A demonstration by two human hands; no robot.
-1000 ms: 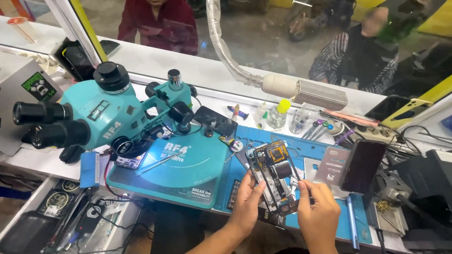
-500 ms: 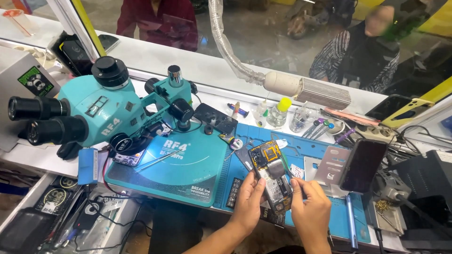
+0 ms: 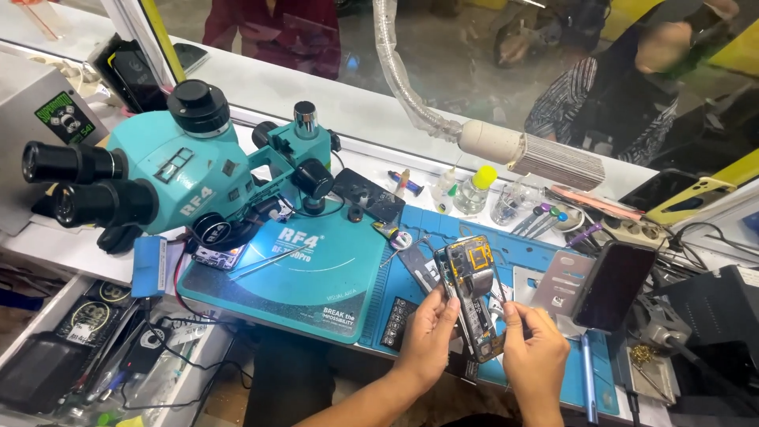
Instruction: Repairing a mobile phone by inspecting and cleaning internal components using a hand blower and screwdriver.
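At lower centre, an opened phone (image 3: 472,294) is gripped by the left hand (image 3: 427,328), its back already off, while right fingers (image 3: 518,315) are pinched on tweezers (image 3: 500,291) at its exposed parts.

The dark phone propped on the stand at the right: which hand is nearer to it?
Right. The right hand is just below-left of the phone, apart from it; the left hand is farther left, holding the opened phone.

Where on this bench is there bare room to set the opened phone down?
The teal microscope base mat is mostly bare between the tweezers and its front edge. The blue mat is crowded: the opened phone in the left hand, right hand, metal plate and dark phone fill it. Bottles line the back.
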